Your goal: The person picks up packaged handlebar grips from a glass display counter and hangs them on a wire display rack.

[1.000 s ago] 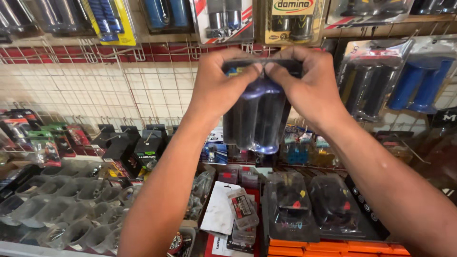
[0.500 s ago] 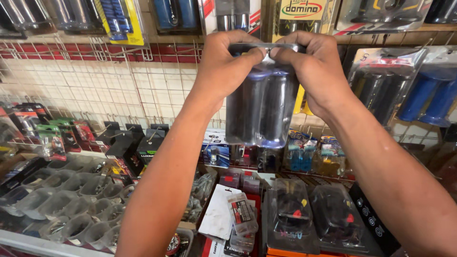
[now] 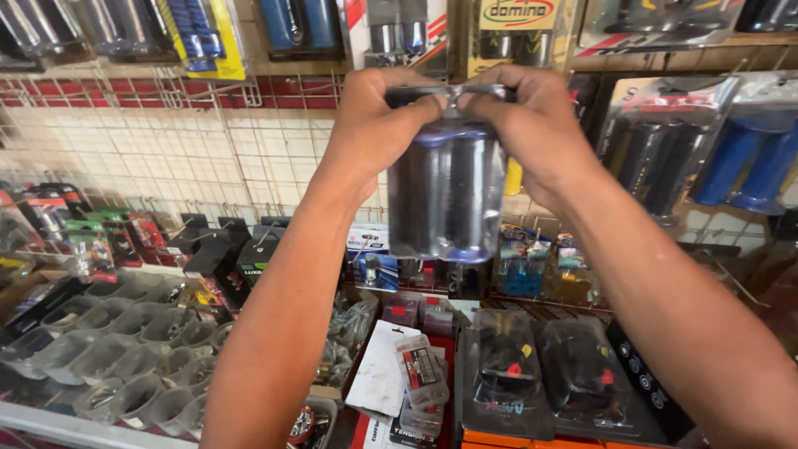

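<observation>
A clear plastic pack of two dark handlebar grips [image 3: 447, 195] hangs upright in front of a white wire display grid [image 3: 183, 158]. My left hand [image 3: 378, 125] pinches the pack's top edge on the left. My right hand [image 3: 524, 125] pinches the same top edge on the right. Both arms reach up from the bottom of the view. The pack's top is level with the lowest hanging packs on the wall.
More grip packs hang above and to the right, among them blue ones [image 3: 740, 162]. Below lie blister packs [image 3: 540, 370], small boxed parts [image 3: 216, 249] and a grey tray of round compartments [image 3: 108, 349].
Both hands have lifted the pack upward toward the hanging rows; the view has tilted slightly with it.
</observation>
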